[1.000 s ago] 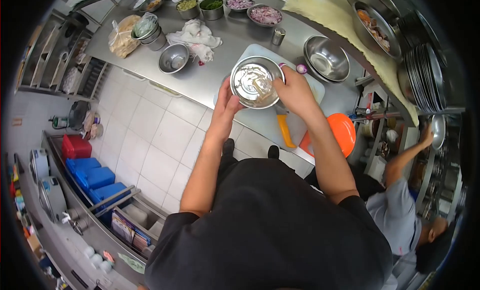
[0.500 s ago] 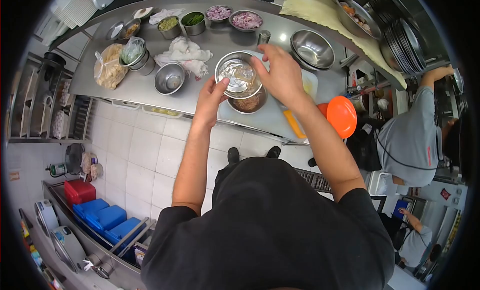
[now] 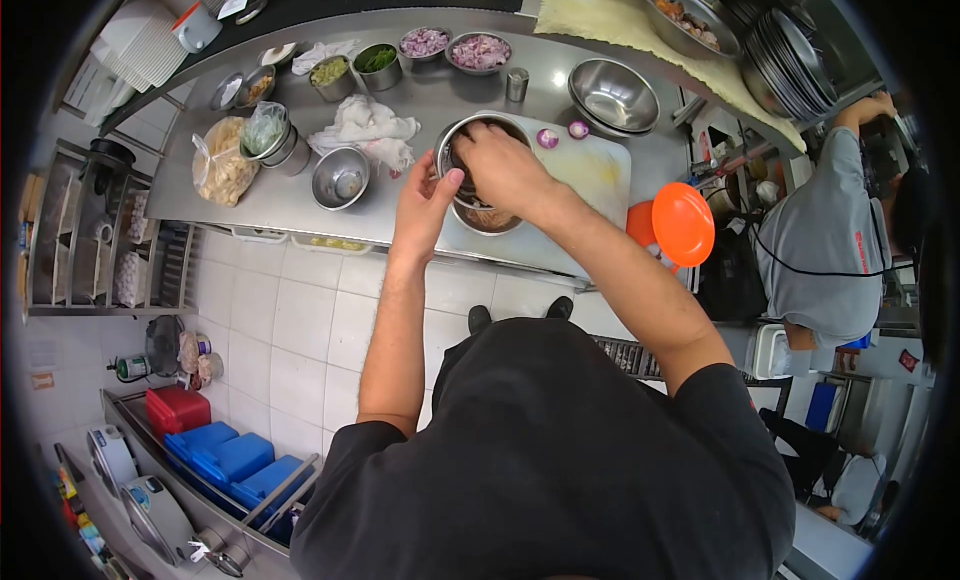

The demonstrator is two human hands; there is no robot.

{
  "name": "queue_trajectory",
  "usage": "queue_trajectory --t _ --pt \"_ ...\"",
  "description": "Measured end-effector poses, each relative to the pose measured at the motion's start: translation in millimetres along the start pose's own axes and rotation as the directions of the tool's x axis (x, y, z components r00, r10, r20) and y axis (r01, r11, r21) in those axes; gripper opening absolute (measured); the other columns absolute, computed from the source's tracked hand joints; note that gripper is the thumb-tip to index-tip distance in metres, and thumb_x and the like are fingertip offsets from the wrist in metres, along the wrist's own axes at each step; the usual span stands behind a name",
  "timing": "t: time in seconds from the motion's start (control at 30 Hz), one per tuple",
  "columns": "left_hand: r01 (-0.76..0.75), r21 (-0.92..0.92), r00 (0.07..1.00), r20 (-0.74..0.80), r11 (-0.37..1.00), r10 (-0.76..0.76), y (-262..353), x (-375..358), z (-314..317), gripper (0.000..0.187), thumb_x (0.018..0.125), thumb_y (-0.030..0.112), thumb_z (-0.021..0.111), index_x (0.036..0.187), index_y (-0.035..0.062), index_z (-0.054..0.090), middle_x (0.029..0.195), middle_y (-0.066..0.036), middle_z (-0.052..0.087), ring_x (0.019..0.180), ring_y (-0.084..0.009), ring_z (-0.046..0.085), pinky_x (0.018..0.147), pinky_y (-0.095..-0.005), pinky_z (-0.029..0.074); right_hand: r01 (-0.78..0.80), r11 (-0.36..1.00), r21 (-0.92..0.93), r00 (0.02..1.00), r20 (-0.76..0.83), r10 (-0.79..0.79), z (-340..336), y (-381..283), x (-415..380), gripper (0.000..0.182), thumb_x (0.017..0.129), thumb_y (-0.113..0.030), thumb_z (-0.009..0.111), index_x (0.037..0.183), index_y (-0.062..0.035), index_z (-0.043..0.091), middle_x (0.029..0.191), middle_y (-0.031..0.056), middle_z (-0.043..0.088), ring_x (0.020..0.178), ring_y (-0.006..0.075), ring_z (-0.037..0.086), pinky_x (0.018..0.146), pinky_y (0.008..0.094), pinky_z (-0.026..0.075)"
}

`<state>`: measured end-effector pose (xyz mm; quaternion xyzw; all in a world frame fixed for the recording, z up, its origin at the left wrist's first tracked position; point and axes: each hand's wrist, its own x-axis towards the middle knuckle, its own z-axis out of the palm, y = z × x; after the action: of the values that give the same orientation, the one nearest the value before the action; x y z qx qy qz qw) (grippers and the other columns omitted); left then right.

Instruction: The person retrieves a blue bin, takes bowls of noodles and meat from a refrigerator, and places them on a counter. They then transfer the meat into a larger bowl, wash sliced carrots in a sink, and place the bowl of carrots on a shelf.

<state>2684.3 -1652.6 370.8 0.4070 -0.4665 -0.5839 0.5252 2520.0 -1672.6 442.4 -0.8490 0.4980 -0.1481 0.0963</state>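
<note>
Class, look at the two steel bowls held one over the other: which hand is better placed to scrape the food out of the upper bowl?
Right. The right hand already reaches into the upper bowl, while the left hand grips its rim, steadying it above the lower bowl.

Bright, even overhead light; glare on the steel counter (image 3: 420, 100) toward 12 o'clock; fisheye bending, dark vignette all round.
</note>
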Motion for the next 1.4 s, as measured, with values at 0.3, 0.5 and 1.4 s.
queue_trajectory --t 0.3,0.5,1.4 --pt "-0.039 0.083 0.999 0.018 0.996 0.038 1.6 10.6 -2.7 0.065 0.091 0.028 0.078 0.141 -0.0019 0.05 0.12 -0.009 0.066 0.104 -0.0135 0.061 0.09 -0.0281 0.049 0.11 0.991 0.075 0.962 0.244 -0.125 20.6 11.0 -10.0 0.031 0.09 -0.008 0.058 0.119 0.0014 0.066 0.123 0.0209 0.063 0.117 0.0363 0.06 0.101 0.0447 0.049" --pt "0.002 0.072 1.0 -0.014 0.997 -0.001 -6.0 18.2 5.9 0.063 0.093 0.029 0.076 0.139 -0.0058 0.051 0.115 -0.011 0.068 0.099 -0.0137 0.063 0.088 -0.0281 0.05 0.02 1.0 0.024 0.985 0.169 -0.024 10.3 26.5 -0.7 0.023 0.086 -0.007 0.062 0.106 0.0023 0.069 0.115 0.0223 0.065 0.112 0.0372 0.063 0.091 0.0456 0.054" --pt "-0.089 0.144 0.995 -0.033 0.986 0.095 -12.1 31.6 -0.5 0.054 0.095 0.026 0.073 0.136 -0.0036 0.054 0.114 -0.009 0.068 0.1 -0.0138 0.063 0.088 -0.0282 0.05 0.025 0.995 0.092 0.944 0.327 -0.054 21.4 25.9 8.7 0.027 0.084 -0.005 0.063 0.11 -0.0015 0.07 0.12 0.0211 0.065 0.112 0.0398 0.062 0.096 0.0488 0.05"
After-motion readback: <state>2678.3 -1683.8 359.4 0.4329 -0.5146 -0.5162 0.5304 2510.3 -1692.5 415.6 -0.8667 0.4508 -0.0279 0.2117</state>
